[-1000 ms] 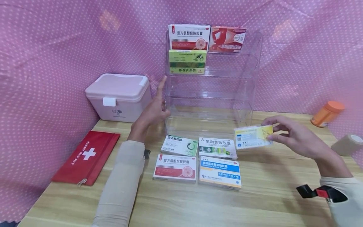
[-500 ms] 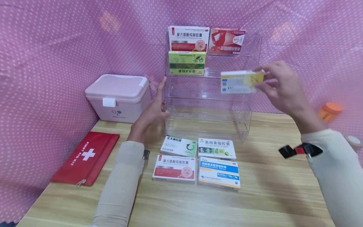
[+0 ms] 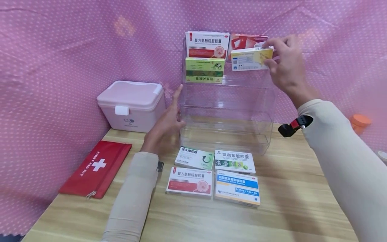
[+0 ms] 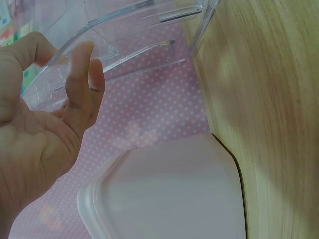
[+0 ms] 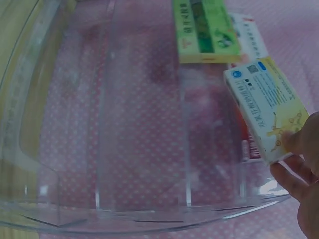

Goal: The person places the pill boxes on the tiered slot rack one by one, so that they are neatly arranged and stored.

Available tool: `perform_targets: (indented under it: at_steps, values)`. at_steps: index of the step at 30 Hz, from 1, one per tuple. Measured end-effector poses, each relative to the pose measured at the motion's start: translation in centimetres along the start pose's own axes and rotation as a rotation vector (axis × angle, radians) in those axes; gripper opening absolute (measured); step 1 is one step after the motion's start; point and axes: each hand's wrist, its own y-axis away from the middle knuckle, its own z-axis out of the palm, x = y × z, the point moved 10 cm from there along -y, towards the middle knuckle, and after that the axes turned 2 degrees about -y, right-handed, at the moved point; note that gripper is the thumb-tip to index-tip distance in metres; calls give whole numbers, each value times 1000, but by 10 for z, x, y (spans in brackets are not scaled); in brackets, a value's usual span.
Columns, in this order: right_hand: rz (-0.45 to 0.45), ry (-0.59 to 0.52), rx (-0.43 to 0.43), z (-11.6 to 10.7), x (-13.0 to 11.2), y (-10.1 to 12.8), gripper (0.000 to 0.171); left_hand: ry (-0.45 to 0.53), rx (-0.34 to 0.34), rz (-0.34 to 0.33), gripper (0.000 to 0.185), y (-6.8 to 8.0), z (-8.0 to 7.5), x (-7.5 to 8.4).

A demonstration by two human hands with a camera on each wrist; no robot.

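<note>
My right hand (image 3: 287, 64) pinches a white and yellow medicine box (image 3: 249, 59) by its right end. That box is raised at the upper right of the clear tiered rack (image 3: 223, 97), overlapping a red medicine box (image 3: 242, 42); whether they touch I cannot tell. In the right wrist view, the held box (image 5: 266, 107) slants, with thumb and fingers at one end. My left hand (image 3: 166, 121) rests against the rack's left side, index finger extended upward. The left wrist view has its fingers (image 4: 77, 74) at the clear side panel. A white and red box (image 3: 208, 45) and green box (image 3: 205, 70) stand on the rack.
Several boxes lie before the rack, including a blue and white one (image 3: 237, 188) and a red and white one (image 3: 189, 182). At left are a lidded pink box (image 3: 131, 107) and a red first aid pouch (image 3: 96, 169). An orange-capped bottle (image 3: 359, 122) is at right.
My right hand has lifted the white and yellow box from low beside the table boxes up to the rack's upper right. The left hand stays at the rack's side. The head view has shifted slightly.
</note>
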Motion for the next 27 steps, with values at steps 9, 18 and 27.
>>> perform_targets:
  at_steps: [9, 18, 27]
  values:
    - [17, 42, -105, 37, 16, 3, 48, -6, 5, -15, 141, 1, -1, 1]
    - [124, 100, -237, 54, 27, 8, 47, 2, -4, -18, 140, 0, 1, 3]
    - [49, 226, -276, 62, 20, 13, 71, -14, -4, -9, 139, 1, 2, 4]
